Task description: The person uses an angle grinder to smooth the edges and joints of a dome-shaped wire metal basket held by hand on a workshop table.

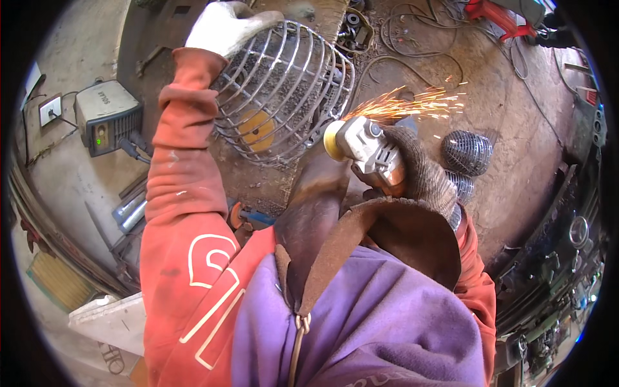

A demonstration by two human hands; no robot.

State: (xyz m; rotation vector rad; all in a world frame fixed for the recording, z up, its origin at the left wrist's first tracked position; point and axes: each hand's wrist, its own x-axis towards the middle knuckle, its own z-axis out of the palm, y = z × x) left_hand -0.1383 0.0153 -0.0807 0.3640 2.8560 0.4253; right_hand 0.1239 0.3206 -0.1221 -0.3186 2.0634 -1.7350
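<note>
Basically, biggest item's a metal-bar cage (pixel 284 93), up front, slightly L of ctr. Boxy grey power unit (pixel 109 119) sits well off to its L w/ a cable (pixel 134 151) plugged in. L hand (pixel 222 31), white-gloved, is clamped on the cage's far rim. R hand (pixel 422 169), dark-gloved, grips an angle grinder (pixel 373 151), its wheel (pixel 333 140) by the cage's near R corner; exact contact pt unclear. Yellow disc (pixel 256 129) shows thru the bars. Sparks (pixel 412 103) spray R.

Bright light, fisheye-bent edges, black corners
</note>
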